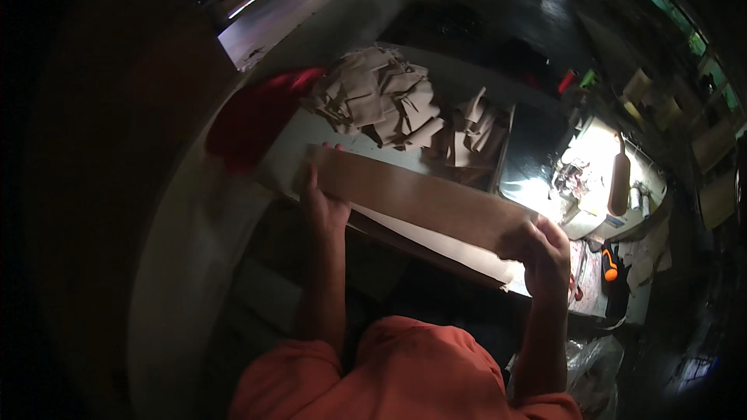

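Currently, the fingers of both hands are closed on one workpiece, a brown strip (420, 196). The left hand (327, 204) grasps its far-left end: the thumb lies on the face toward the wearer, and fingertips show past the far edge. The right hand (545, 245) grasps the near-right end with fingers curled around it; shadow hides the exact thumb position.

The governing relation is the strip's long axis. It runs from far left to near right, slanting across the body, and the strip spans the whole gap between the hands. Neither hand is apart from it. The right hand sits nearer the wearer, the left hand farther out.

Below the strip, the near edge of the white table (292, 148) runs roughly parallel to it. Whether the strip touches the tabletop cannot be determined.

On the far side of the strip lies a large pile of cut pieces (377, 97), nearer the left hand. To its right is a smaller pile (473, 138). Beyond the right hand, to the far right, is a brightly lit work area (591, 144).
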Tool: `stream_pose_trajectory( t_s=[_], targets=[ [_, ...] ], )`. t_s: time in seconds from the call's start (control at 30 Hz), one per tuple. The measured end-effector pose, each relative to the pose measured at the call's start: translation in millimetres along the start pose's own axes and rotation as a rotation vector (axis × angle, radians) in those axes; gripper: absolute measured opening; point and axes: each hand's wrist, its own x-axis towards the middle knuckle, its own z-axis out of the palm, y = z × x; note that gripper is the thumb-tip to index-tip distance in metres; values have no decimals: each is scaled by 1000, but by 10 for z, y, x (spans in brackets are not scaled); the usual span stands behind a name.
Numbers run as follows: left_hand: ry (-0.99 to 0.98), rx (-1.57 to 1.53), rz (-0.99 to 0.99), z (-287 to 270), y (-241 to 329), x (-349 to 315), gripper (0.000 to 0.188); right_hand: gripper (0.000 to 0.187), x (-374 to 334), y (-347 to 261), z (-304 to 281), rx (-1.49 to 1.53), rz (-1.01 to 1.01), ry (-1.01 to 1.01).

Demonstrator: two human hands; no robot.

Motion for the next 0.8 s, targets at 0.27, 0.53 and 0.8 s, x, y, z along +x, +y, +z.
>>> stream_pose_trajectory(
  t_s=[0.27,0.53,0.8],
  targets=[
    [-821,1711,658,204,-831,-640,49,17,-33,107,56,13,46,-38],
    [-1272,1831,445,843,-1161,-1098,69,16,-240,89,-235,27,-21,-69],
    [-1031,1134,-572,1069,-1233,-636,59,9,-270,-85,-135,-532,-242,72]
  ],
)
